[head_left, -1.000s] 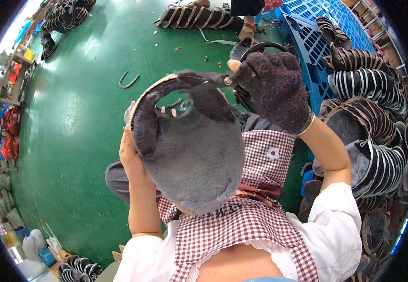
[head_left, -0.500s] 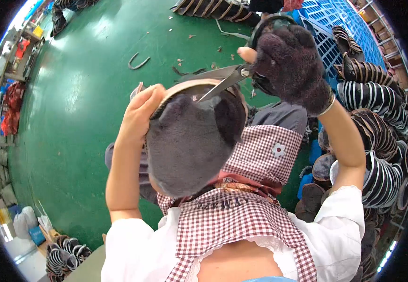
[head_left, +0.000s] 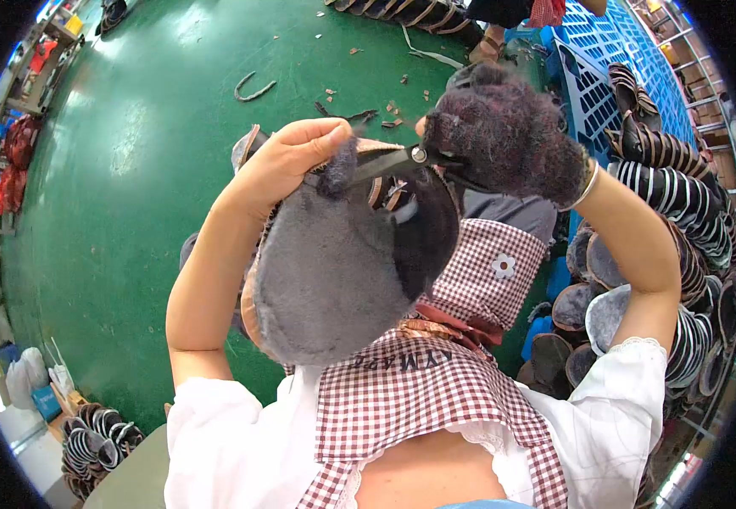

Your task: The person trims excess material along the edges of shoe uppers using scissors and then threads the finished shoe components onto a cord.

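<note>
A grey fuzzy-lined piece (head_left: 326,271) with a tan edge and a dark inner side hangs in front of my chest. My bare left hand (head_left: 304,157) pinches its upper rim, at a dark furry flap. On my right hand (head_left: 504,136) is a dark knitted glove, with the thumb tip bare. That hand is closed round the handles of black scissors (head_left: 419,154). Their blades point left across the top opening of the piece, close to my left fingers, and appear nearly closed. The handles are mostly hidden by the glove.
Stacks of lined pieces (head_left: 686,191) stand along the right, beside a blue plastic pallet (head_left: 588,93). Scraps and a curved dark strip (head_left: 254,88) lie on the green floor (head_left: 105,254). Another person's foot (head_left: 488,47) shows at the top. A shelf (head_left: 41,81) stands at the left.
My left hand has moved from the left side of the piece up to its top rim. The scissors opened, then their blades came together across the rim. The view has shifted slightly.
</note>
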Demonstrator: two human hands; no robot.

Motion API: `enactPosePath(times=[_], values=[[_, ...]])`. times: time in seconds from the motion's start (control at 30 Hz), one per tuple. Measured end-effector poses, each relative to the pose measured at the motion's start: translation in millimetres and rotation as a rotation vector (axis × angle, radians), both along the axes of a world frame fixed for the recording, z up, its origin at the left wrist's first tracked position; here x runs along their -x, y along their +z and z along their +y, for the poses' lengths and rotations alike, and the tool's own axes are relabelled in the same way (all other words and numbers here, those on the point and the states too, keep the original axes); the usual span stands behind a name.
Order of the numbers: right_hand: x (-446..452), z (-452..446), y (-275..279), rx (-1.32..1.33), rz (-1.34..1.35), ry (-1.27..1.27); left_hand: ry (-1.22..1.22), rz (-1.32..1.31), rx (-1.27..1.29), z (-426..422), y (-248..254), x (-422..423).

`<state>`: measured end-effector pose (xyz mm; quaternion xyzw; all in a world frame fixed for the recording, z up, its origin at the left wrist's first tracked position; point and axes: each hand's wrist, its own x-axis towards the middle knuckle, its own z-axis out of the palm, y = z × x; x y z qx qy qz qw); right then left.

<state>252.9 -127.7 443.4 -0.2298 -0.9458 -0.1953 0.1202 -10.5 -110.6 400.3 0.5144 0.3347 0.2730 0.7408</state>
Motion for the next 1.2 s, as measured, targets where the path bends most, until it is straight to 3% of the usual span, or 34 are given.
enactPosePath(times=[0.07,0.17,0.3,0.37,0.5,0.6,0.67,0.8,0.9,1.0,1.1,1.2], values=[[2,-1,-1,0.208,0.012,-0.052,0.034,0.063,-0.009,4,-3,-1],[3,0,-12,-0.007,0.045,-0.119,-0.06,-0.005,0.052,15,-12,3],[-1,7,-13,0.103,0.073,-0.16,-0.165,-0.103,0.101,21,-9,3],[-4,6,-10,0.149,0.014,-0.11,0.106,0.101,0.057,12,-1,-3],[-6,0,-27,0.24,-0.014,-0.162,0.043,0.082,0.076,21,-11,-3],[-12,4,-40,0.332,0.136,-0.092,-0.022,0.139,0.057,30,-24,0],[-4,2,-29,0.063,0.127,-0.155,-0.05,0.013,0.187,29,-22,-1],[-2,0,-23,0.014,0.076,-0.135,0.047,0.09,0.145,24,-10,-4],[-10,-2,-39,0.193,0.138,-0.188,-0.107,-0.031,0.158,29,-18,0],[-3,-9,-20,-0.032,0.024,-0.154,-0.063,-0.007,0.17,27,-20,-3],[-2,-10,-19,0.072,0.054,-0.181,-0.078,-0.034,0.188,27,-20,-8],[-17,-3,-55,0.57,0.444,-0.092,-0.084,-0.007,0.187,26,-16,-12]])
